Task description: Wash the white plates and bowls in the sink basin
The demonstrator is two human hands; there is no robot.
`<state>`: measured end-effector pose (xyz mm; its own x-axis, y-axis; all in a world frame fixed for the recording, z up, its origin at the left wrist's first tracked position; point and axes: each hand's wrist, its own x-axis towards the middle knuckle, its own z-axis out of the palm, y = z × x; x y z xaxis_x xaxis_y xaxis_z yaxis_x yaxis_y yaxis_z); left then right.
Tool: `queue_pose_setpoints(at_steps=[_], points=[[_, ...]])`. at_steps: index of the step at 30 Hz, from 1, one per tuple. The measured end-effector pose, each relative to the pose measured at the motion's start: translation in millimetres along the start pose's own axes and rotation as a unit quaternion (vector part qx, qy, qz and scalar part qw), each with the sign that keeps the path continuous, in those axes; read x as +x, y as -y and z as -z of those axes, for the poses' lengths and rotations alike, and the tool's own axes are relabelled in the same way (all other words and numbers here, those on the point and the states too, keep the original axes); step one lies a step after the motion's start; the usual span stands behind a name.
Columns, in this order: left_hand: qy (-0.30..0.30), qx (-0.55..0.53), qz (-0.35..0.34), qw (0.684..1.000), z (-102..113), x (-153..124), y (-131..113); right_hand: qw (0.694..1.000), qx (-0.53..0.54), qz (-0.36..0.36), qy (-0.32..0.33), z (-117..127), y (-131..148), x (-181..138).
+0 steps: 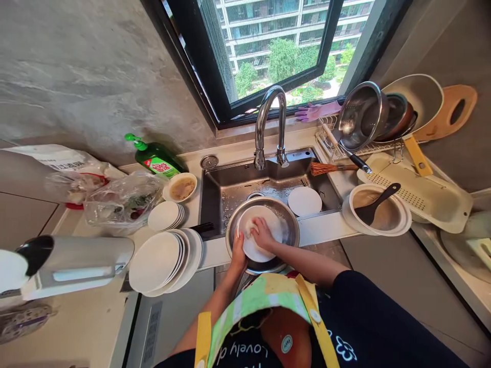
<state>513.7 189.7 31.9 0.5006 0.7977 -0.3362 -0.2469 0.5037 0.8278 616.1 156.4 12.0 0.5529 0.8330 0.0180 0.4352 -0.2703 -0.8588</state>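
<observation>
From the head camera, the person's left hand (pixel 238 254) is clenched on the lower edge of a white plate (pixel 268 219), and the right hand (pixel 263 233) grasps a white sponge (pixel 249 227), pressing it against the plate's face (the fingers hide much of the sponge). The plate is tilted and held over a steel basin (pixel 290 220) at the front of the sink (pixel 245 179). Another white plate (pixel 304 201) lies in the sink, just beyond the basin, and a steel faucet (pixel 271 120) rises behind it.

Left of the sink, on the table (pixel 322 230), stand a green dish soap bottle (pixel 155 156), a small bowl (pixel 181 186) with brownish residue, a short stack of plates (pixel 164 215) and a larger stack of plates (pixel 161 261). Plastic bags (pixel 123 202) lie farther left. Right of the sink are a white bowl (pixel 378 212) holding a black ladle (pixel 370 210) and a perforated drainer tray (pixel 414 191). A bristle brush (pixel 330 167) lies across the sink's right rim. Beyond it, a wire rack (pixel 333 138) holds a steel pot (pixel 360 116), with a pink rubber glove (pixel 310 112) beside the pot.
</observation>
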Motion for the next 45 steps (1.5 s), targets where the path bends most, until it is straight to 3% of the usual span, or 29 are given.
queue_pose_setpoints(at_steps=[2, 5, 7, 9, 12, 16, 21, 25, 31, 34, 40, 42, 45], points=[[-0.01, -0.006, -0.008, 1.0, -2, -1, 0, 0.995, 0.079, 0.038, 0.042, -1, -1, 2], [-0.024, -0.009, -0.02, 0.999, -4, -3, 0, 0.978, 0.115, 0.057, 0.167, 8, -2, 2], [-0.036, -0.011, -0.024, 0.999, -5, -3, 0, 0.964, 0.064, 0.041, 0.256, 20, -2, 2], [-0.041, -0.016, -0.022, 0.999, -6, -4, -2, 0.956, -0.041, 0.008, 0.29, 31, -2, 0], [-0.031, -0.024, 0.0, 0.999, -7, -4, -4, 0.958, -0.194, -0.037, 0.21, 42, -2, -2], [-0.032, -0.024, 0.018, 0.999, -9, -4, -6, 0.963, -0.247, -0.055, 0.096, 42, -1, 2], [-0.027, -0.026, 0.027, 0.999, -7, -3, -6, 0.987, -0.143, -0.064, -0.046, 29, 7, 23], [-0.016, -0.038, 0.034, 0.999, -6, -2, -6, 0.997, -0.02, -0.023, -0.071, 16, 21, 35], [-0.026, -0.065, 0.042, 0.997, -10, 3, -6, 0.988, 0.144, 0.029, 0.039, 0, 39, 19], [-0.035, -0.07, 0.058, 0.995, -8, 4, -5, 0.979, 0.148, 0.05, 0.129, 7, 35, 3], [-0.056, -0.073, 0.042, 0.995, -6, 5, -8, 0.931, -0.077, 0.15, 0.324, 38, 13, -8], [-0.033, -0.059, 0.025, 0.997, -7, 4, -11, 0.909, -0.165, 0.174, 0.34, 47, 5, -5], [-0.013, -0.016, 0.011, 1.0, -7, 2, -16, 0.886, -0.279, 0.21, 0.305, 57, -6, 1]])
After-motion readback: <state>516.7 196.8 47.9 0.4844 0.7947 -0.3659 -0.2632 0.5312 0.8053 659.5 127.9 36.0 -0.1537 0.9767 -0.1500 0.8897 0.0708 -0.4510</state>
